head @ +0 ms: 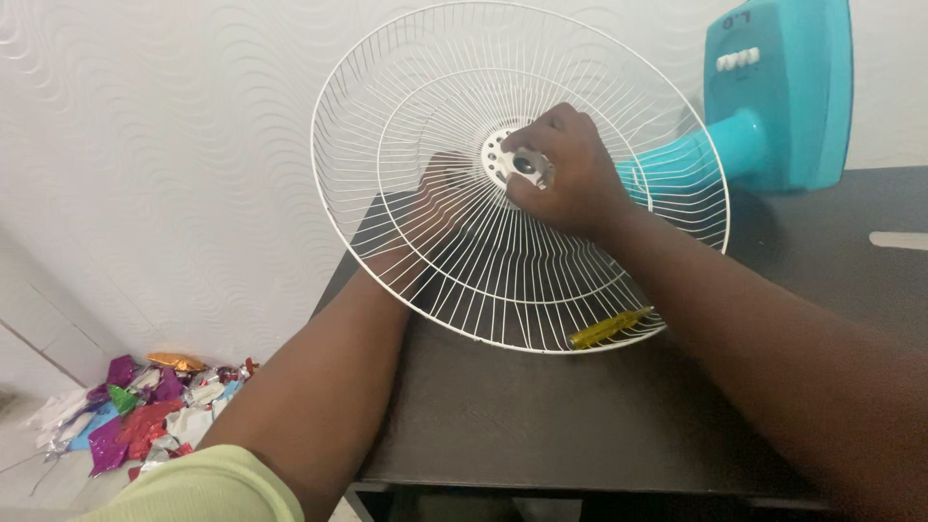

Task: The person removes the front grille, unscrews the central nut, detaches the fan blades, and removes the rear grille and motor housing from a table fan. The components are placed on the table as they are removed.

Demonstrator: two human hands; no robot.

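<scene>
A dark surface (541, 416) carries a turquoise fan body (773, 97) and a yellow-handled screwdriver (609, 328). Crumpled shiny wrappers (145, 416) litter the floor (39, 474).

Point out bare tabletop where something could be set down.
Bare: the dark table between the white fan guard and the near edge, flanked by both forearms. Crowded: the far side, where the right hand, left hand, yellow screwdriver and teal fan body cluster.

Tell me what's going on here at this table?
A person holds a white wire fan guard tilted upright at the edge of a dark table. The right hand grips the round hub piece at the guard's centre; the left hand reaches behind the wires. A turquoise fan body lies behind, and a yellow-handled screwdriver rests on the table.
</scene>
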